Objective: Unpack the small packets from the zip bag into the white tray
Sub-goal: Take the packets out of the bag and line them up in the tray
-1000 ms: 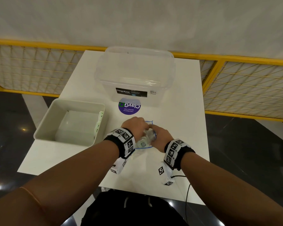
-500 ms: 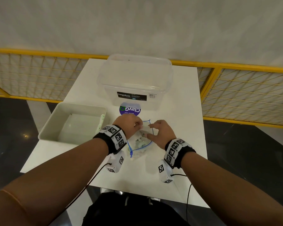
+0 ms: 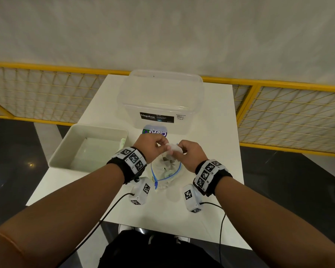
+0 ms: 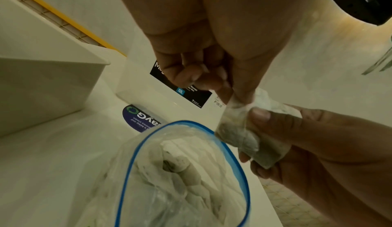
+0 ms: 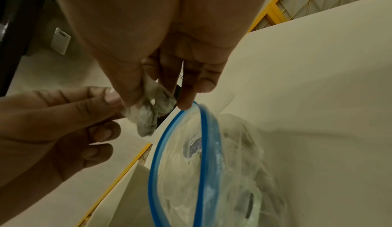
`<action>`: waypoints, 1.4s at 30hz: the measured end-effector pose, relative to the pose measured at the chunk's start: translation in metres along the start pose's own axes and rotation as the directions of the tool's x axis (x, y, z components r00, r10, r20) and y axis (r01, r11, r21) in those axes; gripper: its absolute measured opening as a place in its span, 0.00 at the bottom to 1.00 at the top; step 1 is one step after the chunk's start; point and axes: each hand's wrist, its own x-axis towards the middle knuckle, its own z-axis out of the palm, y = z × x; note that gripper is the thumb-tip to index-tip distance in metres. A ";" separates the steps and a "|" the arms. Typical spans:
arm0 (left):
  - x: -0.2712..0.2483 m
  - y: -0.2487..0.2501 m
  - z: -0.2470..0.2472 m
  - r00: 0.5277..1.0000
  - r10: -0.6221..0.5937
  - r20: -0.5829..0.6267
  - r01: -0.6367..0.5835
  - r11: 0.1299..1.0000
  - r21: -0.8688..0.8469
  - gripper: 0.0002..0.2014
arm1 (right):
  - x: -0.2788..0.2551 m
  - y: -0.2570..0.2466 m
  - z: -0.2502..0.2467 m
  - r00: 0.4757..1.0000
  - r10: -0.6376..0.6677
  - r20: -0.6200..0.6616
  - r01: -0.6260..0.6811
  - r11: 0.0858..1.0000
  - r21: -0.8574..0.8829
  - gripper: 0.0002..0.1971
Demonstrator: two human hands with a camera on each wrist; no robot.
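Observation:
A clear zip bag (image 3: 165,170) with a blue zipper rim lies open on the white table, several small white packets still inside (image 4: 180,172). Just above its mouth both hands hold a small bunch of packets (image 3: 172,148). My left hand (image 3: 161,145) pinches its top end (image 4: 237,99). My right hand (image 3: 179,149) grips its lower part (image 4: 244,138) between thumb and fingers, and one finger touches the bag's rim (image 5: 186,106). The white tray (image 3: 66,151) stands to the left of the bag; its floor looks bare.
A clear lidded Megabox container (image 3: 162,101) stands behind the bag, with a round purple sticker (image 3: 155,132) on the table in front of it. A small pale green piece (image 3: 123,142) hangs at the tray's right rim. Yellow mesh railing (image 3: 278,113) runs behind the table.
Both hands were down at the bag's mouth; now they are raised slightly above it with packets drawn out between them. The bag's mouth stands wider open.

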 end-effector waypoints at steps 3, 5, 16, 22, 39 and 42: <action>0.000 -0.005 -0.011 0.998 -0.050 -0.048 0.049 0.998 -0.024 0.05 | 0.002 -0.005 -0.002 1.000 0.016 0.001 -0.016 1.000 0.020 0.16; 0.000 -0.009 -0.019 0.997 -0.051 -0.057 0.045 0.994 -0.096 0.10 | 0.004 -0.010 0.000 0.999 0.043 0.003 -0.043 0.993 0.106 0.10; 0.004 -0.004 -0.065 0.985 0.129 0.115 -0.167 0.877 0.450 0.14 | 0.010 -0.055 0.020 0.997 -0.035 0.068 0.029 0.996 0.090 0.16; 0.006 0.000 -0.090 0.946 0.253 0.201 -0.322 0.783 0.532 0.12 | 0.024 -0.079 0.043 0.997 -0.069 -0.031 0.068 0.996 -0.057 0.07; 0.014 -0.076 -0.159 0.965 0.136 0.224 -0.205 0.924 0.323 0.05 | 0.045 -0.116 0.114 0.998 0.058 0.012 -0.058 0.998 0.020 0.17; 0.017 -0.097 -0.167 0.971 0.083 0.226 -0.162 0.919 0.359 0.05 | 0.046 -0.109 0.128 0.996 0.085 0.042 -0.082 0.995 -0.060 0.12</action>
